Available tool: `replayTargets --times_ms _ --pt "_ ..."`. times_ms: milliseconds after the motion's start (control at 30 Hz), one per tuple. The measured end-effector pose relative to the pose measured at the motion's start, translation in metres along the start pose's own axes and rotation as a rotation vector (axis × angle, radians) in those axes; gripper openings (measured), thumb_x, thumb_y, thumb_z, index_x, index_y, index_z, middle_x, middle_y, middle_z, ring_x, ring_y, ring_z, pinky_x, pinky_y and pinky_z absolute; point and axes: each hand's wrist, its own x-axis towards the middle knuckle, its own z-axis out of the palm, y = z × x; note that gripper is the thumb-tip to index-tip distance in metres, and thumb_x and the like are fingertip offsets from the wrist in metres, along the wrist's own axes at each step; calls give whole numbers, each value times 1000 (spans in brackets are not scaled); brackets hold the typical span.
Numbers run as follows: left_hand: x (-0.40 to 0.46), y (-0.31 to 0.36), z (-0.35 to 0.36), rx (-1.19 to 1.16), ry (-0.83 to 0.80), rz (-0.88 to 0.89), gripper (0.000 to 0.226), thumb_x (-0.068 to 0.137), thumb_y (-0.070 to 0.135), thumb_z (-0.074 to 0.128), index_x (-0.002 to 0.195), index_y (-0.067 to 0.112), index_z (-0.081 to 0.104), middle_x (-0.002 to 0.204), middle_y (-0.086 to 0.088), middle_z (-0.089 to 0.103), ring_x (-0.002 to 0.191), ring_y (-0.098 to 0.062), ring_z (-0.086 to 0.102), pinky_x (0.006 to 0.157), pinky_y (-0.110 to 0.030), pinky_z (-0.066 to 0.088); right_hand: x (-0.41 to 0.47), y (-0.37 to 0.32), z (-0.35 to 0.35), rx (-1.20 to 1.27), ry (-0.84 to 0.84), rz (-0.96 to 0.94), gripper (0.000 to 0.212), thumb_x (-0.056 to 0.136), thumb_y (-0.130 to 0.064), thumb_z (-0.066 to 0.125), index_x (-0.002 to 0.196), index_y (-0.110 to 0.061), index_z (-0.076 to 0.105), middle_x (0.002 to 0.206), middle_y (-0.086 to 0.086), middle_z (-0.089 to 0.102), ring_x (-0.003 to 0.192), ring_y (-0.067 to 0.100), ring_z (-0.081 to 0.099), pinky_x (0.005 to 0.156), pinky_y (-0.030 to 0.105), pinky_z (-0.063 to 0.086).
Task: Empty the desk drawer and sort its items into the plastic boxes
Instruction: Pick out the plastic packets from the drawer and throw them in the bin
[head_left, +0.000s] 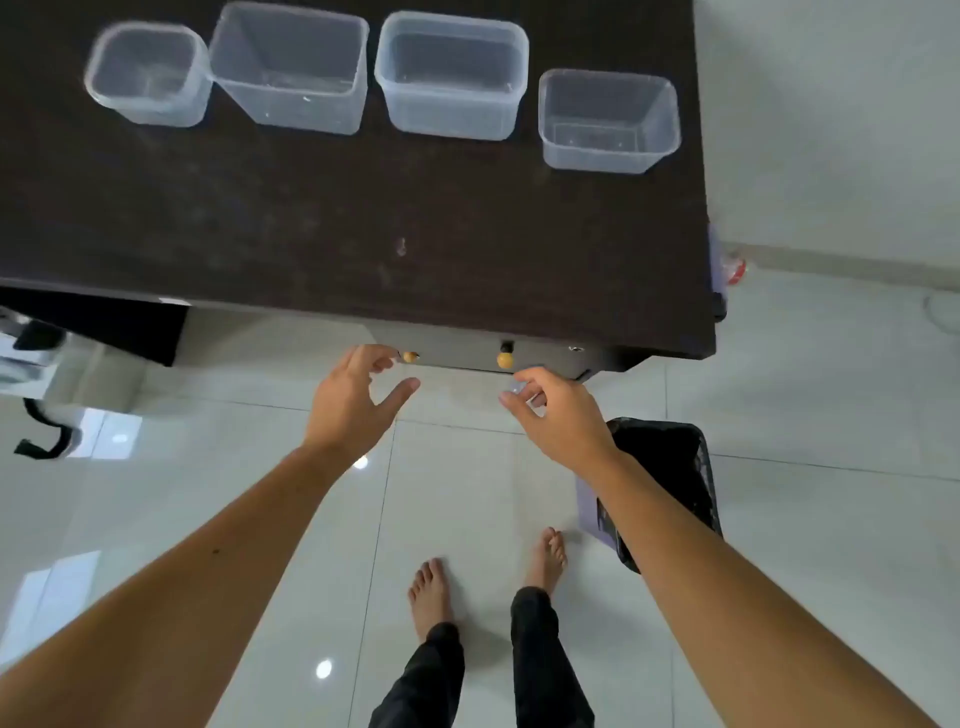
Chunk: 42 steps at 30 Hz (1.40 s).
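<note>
Several clear plastic boxes stand in a row at the back of the dark desk (363, 218): a small one (148, 73) on the left, two larger ones (291, 67) (452, 75), and a small one (608, 122) on the right. All look empty. The drawer front (467, 351) under the desk's near edge is shut and carries two yellow knobs (410, 357) (505, 360). My left hand (353, 400) is open, its fingertips right beside the left knob. My right hand (558, 410) is open just below the right knob, touching nothing.
A black waste bin (670, 467) with a bag liner stands on the white tiled floor to the right, under my right forearm. A chair base and a black strap (47, 436) sit at the left. My bare feet are below the drawer.
</note>
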Motion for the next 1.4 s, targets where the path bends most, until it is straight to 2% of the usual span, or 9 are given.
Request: replayTargets --times_ms 267,467,567,733,867,1000,1233,1333,1400 --pt "31 -37 23 -132 87 -183 66 85 49 81 137 16 56 132 0 63 113 -17 62 94 -32 54 39 16 38 -51 178 0 32 101 -52 59 115 -24 65 89 -11 67 84 15 60 71 29 41" --pt "42 -41 34 -217 166 -251 62 83 51 84 125 12 58 118 6 64 110 -20 64 96 -39 57 52 15 46 50 257 -43 36 105 -43 57 93 -10 66 80 -15 63 72 14 59 68 29 42" --pt "45 -38 40 -242 222 -287 61 83 51 84 122 13 56 115 7 65 110 -20 65 96 -41 58 52 16 48 58 300 -56 30 105 -41 59 86 -18 62 74 -18 59 69 13 58 68 27 42" --pt "48 -36 48 -253 268 -316 55 90 53 76 128 16 64 123 0 72 111 -21 68 93 -32 56 51 16 54 51 419 -90 30 103 -38 61 77 -28 51 60 -20 46 58 -1 49 61 23 34" --pt "49 -33 53 -246 295 -308 41 92 52 74 114 18 69 113 2 76 107 -19 71 90 -31 56 52 17 57 38 467 -108 33 102 -37 63 74 -28 49 57 -20 41 55 -2 46 58 23 31" --pt "46 -32 50 -285 292 -342 33 89 52 77 101 25 62 102 5 74 106 -17 73 92 -29 57 48 19 57 19 451 -109 33 101 -38 63 73 -25 53 58 -17 44 56 3 46 60 25 32" --pt "14 -40 39 -280 228 -270 28 90 40 80 103 24 61 99 9 72 102 -14 73 90 -31 60 14 22 71 45 450 -102 32 102 -35 63 74 -21 57 63 -12 52 61 12 49 58 23 34" --pt "-7 -46 37 -278 196 -237 25 91 36 81 100 23 61 99 7 74 101 -18 75 88 -34 61 -8 25 81 93 449 -90 30 101 -38 61 79 -18 64 69 -11 61 66 10 53 62 21 42" --pt "-21 -49 36 -276 176 -220 25 91 33 82 102 21 62 100 7 74 101 -19 75 88 -36 62 -22 27 87 107 429 -79 34 101 -44 56 82 -19 67 75 -9 69 70 10 57 67 27 51"
